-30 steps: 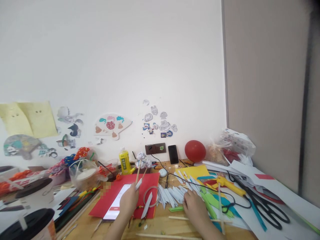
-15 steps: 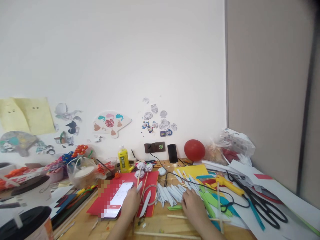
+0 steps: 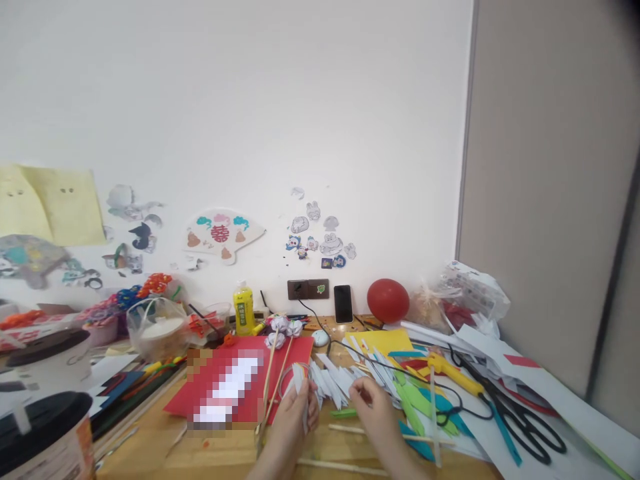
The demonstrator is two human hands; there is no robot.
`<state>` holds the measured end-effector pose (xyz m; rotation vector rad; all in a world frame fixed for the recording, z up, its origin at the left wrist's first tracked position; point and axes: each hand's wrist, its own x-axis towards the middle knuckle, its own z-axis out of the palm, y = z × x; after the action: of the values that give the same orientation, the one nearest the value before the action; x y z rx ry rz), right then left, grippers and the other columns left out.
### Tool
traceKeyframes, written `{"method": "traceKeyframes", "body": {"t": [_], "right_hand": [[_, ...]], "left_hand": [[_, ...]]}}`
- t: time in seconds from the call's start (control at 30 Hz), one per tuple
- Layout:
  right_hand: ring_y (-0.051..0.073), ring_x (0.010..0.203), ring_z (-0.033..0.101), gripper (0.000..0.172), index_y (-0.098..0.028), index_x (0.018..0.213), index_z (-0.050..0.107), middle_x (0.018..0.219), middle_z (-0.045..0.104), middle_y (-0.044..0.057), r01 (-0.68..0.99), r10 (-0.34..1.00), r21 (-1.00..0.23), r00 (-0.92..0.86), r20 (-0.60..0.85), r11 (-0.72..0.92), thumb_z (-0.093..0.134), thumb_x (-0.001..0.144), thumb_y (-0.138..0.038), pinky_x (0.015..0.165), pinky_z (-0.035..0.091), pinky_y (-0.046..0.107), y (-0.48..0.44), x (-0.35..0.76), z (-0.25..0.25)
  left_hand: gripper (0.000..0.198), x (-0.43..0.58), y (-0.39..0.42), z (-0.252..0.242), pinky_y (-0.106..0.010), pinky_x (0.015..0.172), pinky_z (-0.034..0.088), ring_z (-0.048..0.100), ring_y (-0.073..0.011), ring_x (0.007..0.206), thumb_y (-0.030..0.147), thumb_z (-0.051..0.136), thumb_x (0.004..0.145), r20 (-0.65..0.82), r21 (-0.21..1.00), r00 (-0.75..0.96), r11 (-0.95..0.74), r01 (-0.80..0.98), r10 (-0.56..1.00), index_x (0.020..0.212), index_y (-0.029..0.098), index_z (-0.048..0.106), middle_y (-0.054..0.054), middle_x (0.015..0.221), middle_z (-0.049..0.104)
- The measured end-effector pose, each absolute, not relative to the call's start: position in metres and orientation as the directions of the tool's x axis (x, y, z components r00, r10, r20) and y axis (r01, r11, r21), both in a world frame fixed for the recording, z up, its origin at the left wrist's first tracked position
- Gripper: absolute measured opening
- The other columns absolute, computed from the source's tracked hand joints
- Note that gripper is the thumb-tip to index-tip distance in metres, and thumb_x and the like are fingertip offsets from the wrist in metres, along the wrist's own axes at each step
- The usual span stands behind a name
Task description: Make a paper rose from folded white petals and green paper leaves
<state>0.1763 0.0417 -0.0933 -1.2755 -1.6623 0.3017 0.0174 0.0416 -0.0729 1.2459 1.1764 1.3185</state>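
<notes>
**Beside the red sheet, a white strip held upright**

Just right of the red sheet [image 3: 295,353], the left hand [image 3: 295,420] has its fingers closed round a white paper strip [image 3: 303,393], long axis standing nearly upright. Right of it, the right hand [image 3: 373,410] hovers close, fingers loosely curled; whether it pinches anything I cannot tell. Behind both lies the fan of white strips [image 3: 340,383]; wooden sticks [image 3: 350,432] crowd the near table edge.

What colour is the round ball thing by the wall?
The ball is red. The head view shows it best, beside the dark phone leaning on the wall.
</notes>
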Motion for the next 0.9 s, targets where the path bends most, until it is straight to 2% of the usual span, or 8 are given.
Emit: {"method": "traceKeyframes", "body": {"t": [0.13,0.27,0.4,0.53,0.63,0.7,0.8,0.9], "right_hand": [[0.016,0.060,0.058,0.017,-0.019,0.068,0.052,0.062,0.058,0.001,0.484,0.845,-0.735,-0.020,0.534,0.476,0.045,0.082,-0.024,0.056,0.045,0.023,0.029,0.156,-0.096],[0.017,0.065,0.057,0.012,-0.019,0.064,0.051,0.067,0.057,0.002,0.448,0.824,-0.716,-0.093,0.559,0.536,0.048,0.076,-0.018,0.062,0.043,0.025,0.014,0.146,-0.093],[0.018,0.069,0.053,0.010,-0.019,0.062,0.051,0.069,0.055,0.001,0.443,0.802,-0.689,-0.133,0.583,0.574,0.052,0.070,-0.014,0.065,0.038,0.027,0.004,0.148,-0.085],[0.019,0.072,0.053,0.005,-0.019,0.074,0.055,0.075,0.057,0.003,0.419,0.820,-0.726,-0.085,0.566,0.545,0.055,0.075,-0.024,0.067,0.038,0.029,0.004,0.157,-0.075],[0.018,0.064,0.052,0.016,-0.018,0.085,0.056,0.071,0.056,0.002,0.365,0.863,-0.795,-0.050,0.503,0.485,0.052,0.078,-0.032,0.062,0.040,0.028,0.009,0.162,-0.071],[0.016,0.059,0.051,0.016,-0.018,0.080,0.055,0.066,0.054,0.001,0.320,0.891,-0.837,-0.060,0.449,0.444,0.050,0.078,-0.033,0.057,0.041,0.027,0.012,0.163,-0.071],[0.015,0.055,0.050,0.013,-0.019,0.070,0.050,0.061,0.052,-0.001,0.258,0.915,-0.878,-0.106,0.389,0.403,0.048,0.075,-0.031,0.053,0.041,0.025,0.015,0.161,-0.070],[0.014,0.056,0.050,0.013,-0.019,0.071,0.050,0.062,0.052,-0.001,0.226,0.916,-0.889,-0.135,0.377,0.399,0.047,0.075,-0.030,0.054,0.041,0.025,0.012,0.162,-0.066]], "left_hand": [[0.061,0.031,0.027,-0.074,-0.019,0.041,0.026,0.028,-0.0047,0.040,0.080,0.052,0.058,0.107,0.964,0.006,-0.102,-0.244,0.994,0.072,0.021,0.043,0.010,0.050,0.036],[0.054,0.028,0.018,-0.073,-0.020,0.047,0.031,0.034,-0.0064,0.046,0.070,0.062,0.061,0.099,0.944,0.020,-0.088,-0.317,0.995,0.075,0.019,0.049,0.009,0.053,0.038],[0.049,0.026,0.013,-0.073,-0.022,0.057,0.037,0.043,-0.0111,0.059,0.063,0.066,0.064,0.091,0.955,0.020,-0.082,-0.283,0.996,0.076,0.018,0.054,0.006,0.062,0.047],[0.048,0.026,0.012,-0.076,-0.022,0.054,0.032,0.038,-0.0115,0.057,0.065,0.067,0.060,0.097,0.976,0.045,-0.086,-0.202,0.994,0.065,0.019,0.052,0.007,0.056,0.042],[0.049,0.027,0.011,-0.079,-0.023,0.055,0.032,0.039,-0.0125,0.058,0.065,0.066,0.060,0.092,0.985,0.130,-0.072,-0.154,0.987,0.068,0.019,0.055,0.006,0.058,0.046],[0.051,0.029,0.010,-0.082,-0.023,0.056,0.032,0.040,-0.0129,0.060,0.067,0.066,0.059,0.082,0.989,0.178,-0.059,-0.134,0.981,0.070,0.018,0.056,0.005,0.061,0.048],[0.055,0.032,0.008,-0.088,-0.022,0.052,0.028,0.035,-0.0110,0.056,0.071,0.062,0.059,0.050,0.992,0.201,-0.026,-0.120,0.978,0.068,0.017,0.055,0.006,0.058,0.042],[0.058,0.034,0.009,-0.091,-0.022,0.048,0.022,0.029,-0.0091,0.050,0.075,0.058,0.059,0.022,0.993,0.214,0.003,-0.120,0.977,0.068,0.018,0.052,0.008,0.054,0.038]]}}
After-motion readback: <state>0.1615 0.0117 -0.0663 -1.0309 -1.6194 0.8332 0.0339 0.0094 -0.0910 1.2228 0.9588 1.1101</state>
